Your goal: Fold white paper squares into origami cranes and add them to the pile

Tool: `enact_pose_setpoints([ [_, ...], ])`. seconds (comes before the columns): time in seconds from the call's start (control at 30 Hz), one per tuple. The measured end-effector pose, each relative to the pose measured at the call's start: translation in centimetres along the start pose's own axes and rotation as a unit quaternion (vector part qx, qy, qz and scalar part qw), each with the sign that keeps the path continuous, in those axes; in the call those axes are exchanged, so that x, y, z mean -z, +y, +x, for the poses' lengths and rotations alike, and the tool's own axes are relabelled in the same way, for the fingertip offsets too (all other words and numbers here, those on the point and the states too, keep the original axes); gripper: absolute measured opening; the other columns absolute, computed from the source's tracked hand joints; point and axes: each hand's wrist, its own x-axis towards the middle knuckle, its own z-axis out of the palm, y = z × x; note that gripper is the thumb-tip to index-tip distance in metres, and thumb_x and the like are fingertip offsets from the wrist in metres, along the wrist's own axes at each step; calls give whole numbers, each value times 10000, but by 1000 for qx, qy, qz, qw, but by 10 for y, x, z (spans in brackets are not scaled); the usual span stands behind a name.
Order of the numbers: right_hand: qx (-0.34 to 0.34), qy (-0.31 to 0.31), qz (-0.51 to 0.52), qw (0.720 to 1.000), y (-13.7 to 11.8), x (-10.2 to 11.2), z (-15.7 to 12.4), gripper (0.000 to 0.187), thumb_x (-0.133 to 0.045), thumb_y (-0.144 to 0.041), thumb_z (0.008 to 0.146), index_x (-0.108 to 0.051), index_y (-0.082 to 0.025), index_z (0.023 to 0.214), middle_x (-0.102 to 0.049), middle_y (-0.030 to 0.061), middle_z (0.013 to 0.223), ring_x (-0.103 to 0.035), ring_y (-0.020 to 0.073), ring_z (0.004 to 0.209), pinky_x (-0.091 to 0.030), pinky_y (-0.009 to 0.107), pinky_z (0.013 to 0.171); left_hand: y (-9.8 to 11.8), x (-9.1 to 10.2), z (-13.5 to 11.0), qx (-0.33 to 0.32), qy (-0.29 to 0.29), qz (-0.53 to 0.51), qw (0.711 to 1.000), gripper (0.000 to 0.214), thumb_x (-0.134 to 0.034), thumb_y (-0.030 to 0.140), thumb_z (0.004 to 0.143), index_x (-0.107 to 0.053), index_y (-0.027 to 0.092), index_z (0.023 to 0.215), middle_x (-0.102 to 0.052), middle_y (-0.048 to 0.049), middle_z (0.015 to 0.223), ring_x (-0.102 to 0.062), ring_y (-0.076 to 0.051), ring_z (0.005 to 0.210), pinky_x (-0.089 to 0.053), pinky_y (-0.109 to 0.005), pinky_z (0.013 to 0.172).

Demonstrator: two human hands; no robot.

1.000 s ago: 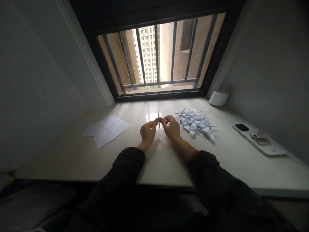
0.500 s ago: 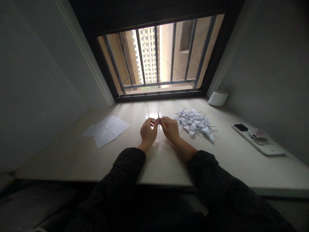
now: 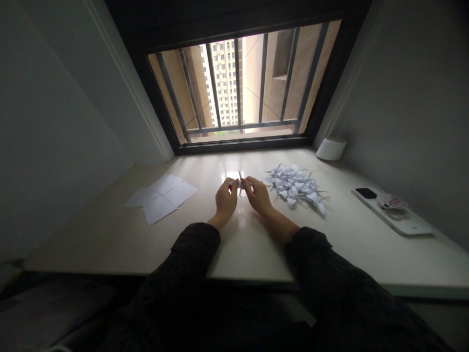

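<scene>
Between my two hands is a small folded paper crane, its thin points sticking up and down past the fingertips. My left hand pinches its left side with thumb and fingers. On the other side my right hand grips it the same way, close to the middle. Fingers cover most of the paper body. Just right of my right hand lies a pile of white paper cranes. Several flat square sheets of white paper rest on the left part of the counter.
The pale counter runs up to a barred window in a dark frame. At the back right corner stands a white cylindrical object. A white phone with a round grip lies on the right, near the wall.
My left hand has turned slightly and its fingers have closed in nearer the crane's middle. The crane's upper point tilts a little more to the left. The rest looks the same.
</scene>
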Motion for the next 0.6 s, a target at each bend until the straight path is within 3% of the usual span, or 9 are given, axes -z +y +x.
enact_pose_setpoints([
  [0.6, -66, 17, 138, 988, 2, -1, 2, 465, -408, -605, 862, -512, -221, 622, -527, -13, 576, -512, 145, 579, -409, 263, 582, -1, -1, 5, 37, -1, -156, 987, 369, -403, 484, 903, -459, 197, 679, -452, 21, 612, -431, -105, 572, -377, -236, 567],
])
